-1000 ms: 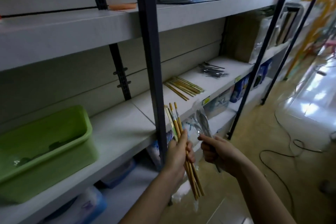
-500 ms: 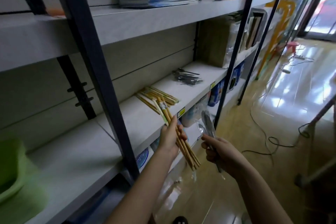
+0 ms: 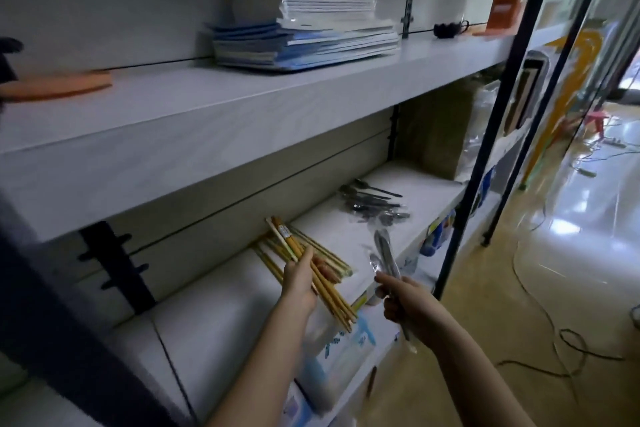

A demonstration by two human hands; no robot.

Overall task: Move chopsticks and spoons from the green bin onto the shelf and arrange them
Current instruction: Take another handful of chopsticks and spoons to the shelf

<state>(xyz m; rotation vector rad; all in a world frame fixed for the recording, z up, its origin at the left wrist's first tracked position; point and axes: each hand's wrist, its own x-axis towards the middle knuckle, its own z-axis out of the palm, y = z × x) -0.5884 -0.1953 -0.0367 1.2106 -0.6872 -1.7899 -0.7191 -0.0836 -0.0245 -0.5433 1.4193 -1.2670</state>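
Left hand (image 3: 299,282) — grips chopstick bundle (image 3: 337,305) above the shelved chopsticks (image 3: 334,263); lay it parallel, ends flush. Right hand (image 3: 405,298) — grips wrapped spoons (image 3: 384,253) near the shelf (image 3: 225,305) edge; spoon pile (image 3: 374,204) lies beyond.

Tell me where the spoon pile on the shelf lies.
In the head view the pile of spoons lies on the middle shelf, right of the chopstick pile and left of the brown box.

— Where does it look from?
— A single wide-angle view from the person's head, facing forward and down, turned rightward along the shelf (image 3: 346,229).
— How near?
— Within arm's reach of the shelf. The floor (image 3: 571,253) stretches away on the right.
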